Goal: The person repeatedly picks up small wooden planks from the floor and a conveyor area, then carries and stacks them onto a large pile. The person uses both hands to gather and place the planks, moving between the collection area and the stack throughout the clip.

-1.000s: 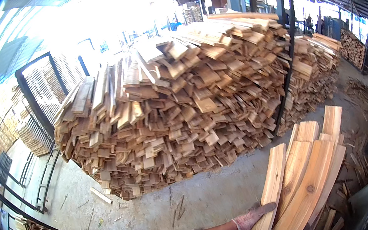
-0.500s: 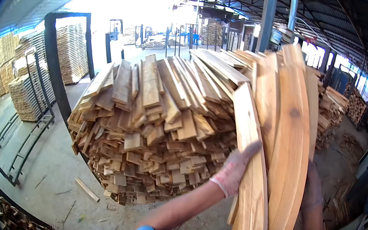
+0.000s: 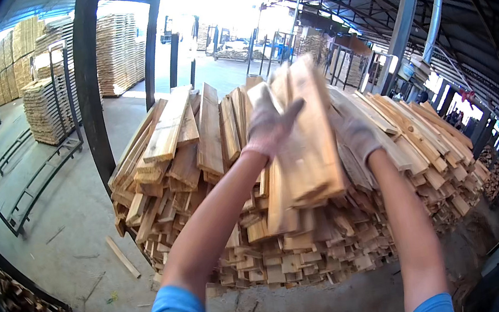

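A few pale brown wooden boards (image 3: 310,146), blurred by motion, lie lengthwise on top of a big pile of cut boards (image 3: 280,268), between my two gloved hands. My left hand (image 3: 268,127) grips them along the left side, its thumb over the top face and its fingers blurred. Against their right side is my right hand (image 3: 356,138), with its fingertips partly hidden and smeared. Both forearms reach forward over the pile's near face, where the ends of many boards show.
A dark metal frame (image 3: 93,83) stands upright at the pile's left end. Further left are a low metal rack (image 3: 47,178) and tall stacks of lumber (image 3: 46,110). One loose stick (image 3: 123,257) lies on the concrete floor. A grey post (image 3: 404,1) rises behind on the right.
The boards, held upright at the right before, have moved left and forward onto the pile's top. Both hands have gone with them, and the view has shifted to the right.
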A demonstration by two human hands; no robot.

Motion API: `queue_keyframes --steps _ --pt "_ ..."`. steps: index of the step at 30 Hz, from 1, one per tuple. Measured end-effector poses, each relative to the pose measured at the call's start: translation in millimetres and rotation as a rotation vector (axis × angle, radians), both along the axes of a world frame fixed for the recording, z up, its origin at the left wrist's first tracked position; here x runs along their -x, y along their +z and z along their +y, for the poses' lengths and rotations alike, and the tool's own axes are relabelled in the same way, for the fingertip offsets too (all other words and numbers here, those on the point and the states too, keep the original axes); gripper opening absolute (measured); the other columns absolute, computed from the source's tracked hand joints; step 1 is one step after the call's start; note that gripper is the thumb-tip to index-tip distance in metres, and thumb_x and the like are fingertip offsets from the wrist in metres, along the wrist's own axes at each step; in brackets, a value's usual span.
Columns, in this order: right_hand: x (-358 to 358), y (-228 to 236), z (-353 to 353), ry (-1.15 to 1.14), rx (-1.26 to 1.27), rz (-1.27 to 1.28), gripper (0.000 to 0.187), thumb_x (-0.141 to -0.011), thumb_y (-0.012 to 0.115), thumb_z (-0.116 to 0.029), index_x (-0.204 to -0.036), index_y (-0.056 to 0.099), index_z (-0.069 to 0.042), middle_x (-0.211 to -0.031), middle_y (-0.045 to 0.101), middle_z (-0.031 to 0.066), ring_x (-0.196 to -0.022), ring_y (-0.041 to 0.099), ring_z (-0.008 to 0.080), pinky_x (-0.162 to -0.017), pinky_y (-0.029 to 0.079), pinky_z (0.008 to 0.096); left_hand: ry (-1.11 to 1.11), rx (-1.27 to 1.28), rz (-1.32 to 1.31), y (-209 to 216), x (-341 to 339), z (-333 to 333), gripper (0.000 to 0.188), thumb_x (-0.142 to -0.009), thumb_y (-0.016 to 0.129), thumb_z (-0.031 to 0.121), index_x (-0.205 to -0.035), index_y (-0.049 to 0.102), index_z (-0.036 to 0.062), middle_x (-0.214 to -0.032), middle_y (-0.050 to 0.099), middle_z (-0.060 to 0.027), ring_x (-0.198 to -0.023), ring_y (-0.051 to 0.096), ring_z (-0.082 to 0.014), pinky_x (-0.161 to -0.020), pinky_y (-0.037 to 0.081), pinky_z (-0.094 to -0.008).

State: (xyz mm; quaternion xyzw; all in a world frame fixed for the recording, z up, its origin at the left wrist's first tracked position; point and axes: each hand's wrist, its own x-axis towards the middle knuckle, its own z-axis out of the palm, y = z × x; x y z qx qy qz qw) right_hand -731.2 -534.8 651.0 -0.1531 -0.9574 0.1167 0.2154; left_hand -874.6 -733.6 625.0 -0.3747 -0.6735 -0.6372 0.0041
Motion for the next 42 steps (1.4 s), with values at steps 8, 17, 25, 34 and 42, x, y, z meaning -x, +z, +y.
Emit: queue_keyframes --steps 8,17,25,34,42 --pt "13.6 -54.3 -24.9 -0.008 0.194 0.112 0.071 -0.095 0.056 -0.056 -0.145 0.050 -0.005 -0.144 0.054 0.0209 -0.128 0.057 0.0343 -0.106 0.045 0.0433 -0.012 0.518 0.618 -15.7 -40.9 -68.8 0.063 -0.088 0.072 0.046 -0.137 0.059 0.0084 -0.132 0.061 -0.0153 -0.123 0.057 -0.0363 -0.106 0.047 -0.0496" --pt "-99.3 -138.5 -124.8 0.217 -0.234 0.566 0.075 -0.095 0.054 -0.062 -0.145 0.046 -0.006 -0.146 0.045 0.0253 -0.136 0.043 0.0457 -0.114 0.030 0.0611 0.325 0.375 1.072 -128.7 -129.3 -94.5 0.070 -0.089 0.047 0.074 -0.137 0.055 0.0231 -0.151 0.043 -0.0208 -0.145 0.030 -0.0470 -0.118 0.010 -0.0695" --pt "-59.4 -149.7 -95.3 -0.119 -0.387 0.571 0.064 -0.096 0.050 -0.061 -0.141 0.053 -0.015 -0.145 0.049 0.0203 -0.135 0.042 0.0393 -0.107 0.028 0.0581 0.398 0.213 1.190 -120.7 -97.3 -44.3 0.055 -0.086 0.056 0.062 -0.122 0.061 0.0215 -0.120 0.060 -0.0176 -0.112 0.053 -0.0431 -0.099 0.037 -0.0614" --pt "-109.6 -139.4 -98.7 -0.015 -0.331 0.498 0.058 -0.100 0.046 -0.055 -0.134 0.055 -0.008 -0.135 0.053 0.0165 -0.124 0.049 0.0352 -0.104 0.033 0.0582 0.379 0.214 1.150 -138.6 -75.1 -43.7 0.081 -0.092 0.045 0.071 -0.147 0.043 0.0118 -0.152 0.040 -0.0259 -0.141 0.036 -0.0494 -0.115 0.021 -0.0666" --pt "-142.0 -137.3 8.2 -0.435 -0.640 0.498 0.096 -0.092 0.033 -0.082 -0.159 0.029 -0.014 -0.157 0.032 0.0256 -0.142 0.037 0.0405 -0.113 0.029 0.0631 0.472 0.339 1.074 -155.1 -83.0 -26.6 0.091 -0.088 0.038 0.081 -0.156 0.034 0.0205 -0.160 0.031 -0.0235 -0.150 0.019 -0.0488 -0.119 0.008 -0.0678"
